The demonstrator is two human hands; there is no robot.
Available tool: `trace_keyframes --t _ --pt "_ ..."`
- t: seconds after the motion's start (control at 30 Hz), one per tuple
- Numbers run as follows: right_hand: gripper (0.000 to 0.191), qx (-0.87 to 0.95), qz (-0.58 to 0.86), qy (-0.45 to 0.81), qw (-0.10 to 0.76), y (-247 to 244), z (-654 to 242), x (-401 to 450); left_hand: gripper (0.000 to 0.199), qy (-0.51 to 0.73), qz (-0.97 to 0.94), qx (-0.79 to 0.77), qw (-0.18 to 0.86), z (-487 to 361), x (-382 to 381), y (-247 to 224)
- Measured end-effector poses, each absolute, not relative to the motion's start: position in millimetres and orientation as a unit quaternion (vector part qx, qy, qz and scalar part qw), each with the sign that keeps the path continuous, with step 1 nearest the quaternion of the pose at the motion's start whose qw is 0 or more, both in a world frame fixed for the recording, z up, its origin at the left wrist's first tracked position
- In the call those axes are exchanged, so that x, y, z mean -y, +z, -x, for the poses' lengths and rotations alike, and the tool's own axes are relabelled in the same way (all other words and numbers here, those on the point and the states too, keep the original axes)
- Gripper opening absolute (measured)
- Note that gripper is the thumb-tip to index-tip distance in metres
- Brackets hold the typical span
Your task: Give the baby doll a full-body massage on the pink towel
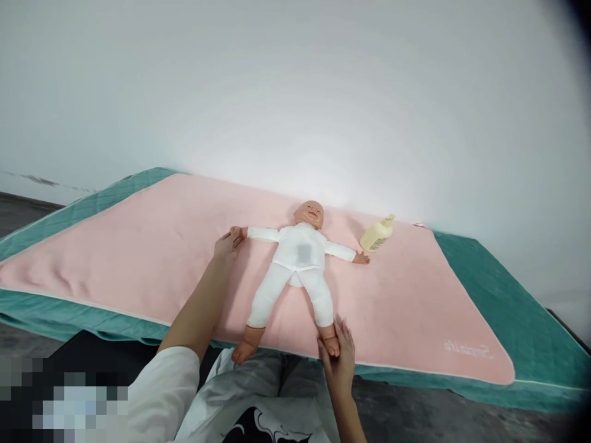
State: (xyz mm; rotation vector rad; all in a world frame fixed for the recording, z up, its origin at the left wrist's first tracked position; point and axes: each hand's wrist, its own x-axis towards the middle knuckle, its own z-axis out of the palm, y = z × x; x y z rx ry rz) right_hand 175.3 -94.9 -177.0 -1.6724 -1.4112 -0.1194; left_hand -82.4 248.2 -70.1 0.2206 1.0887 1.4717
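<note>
A baby doll (301, 249) in a white cloth body lies on its back on a pink mat (397, 307), arms spread and feet at the mat's front edge. My left hand (228, 241) has its fingers closed around the doll's hand at the left end of its outstretched arm. Beside and partly under the doll's right-side foot, my right hand (339, 357) rests with its fingers and thumb apart around the foot. A pale yellow pump bottle (377, 234) lies tilted near the doll's other hand.
The pink mat covers most of a green quilted bed cover (503, 277). Behind the bed stands a white wall (295, 92). My legs are against the front edge. A dark surface and a blurred-out patch are at the lower left.
</note>
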Motion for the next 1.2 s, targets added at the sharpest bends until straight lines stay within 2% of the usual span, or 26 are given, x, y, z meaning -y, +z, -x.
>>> trace_keyframes --t 0.2,0.37,0.47,0.57,0.8,1.2 --pt "0.050 0.532 0.675 -0.043 0.509 -177 -176 96 0.010 0.674 -0.162 -0.478 0.539 74 -239 -63" --pt "0.041 0.506 0.643 -0.009 0.576 -157 -176 91 0.029 0.724 -0.345 -0.471 0.369 55 -214 -47" --pt "0.041 0.475 0.631 0.025 0.613 -139 -176 83 0.034 0.681 -0.471 -0.450 0.334 40 -187 -37" --pt "0.043 0.450 0.620 0.037 0.642 -123 -175 72 0.032 0.615 -0.591 -0.441 0.280 27 -165 -34" --pt "0.045 0.456 0.636 0.047 0.621 -87 -170 41 0.030 0.548 -0.750 -0.327 0.171 13 -162 -54" --pt "0.048 0.498 0.647 0.083 0.571 -46 -173 -1 0.029 0.472 -0.851 -0.195 0.125 19 -162 -54"
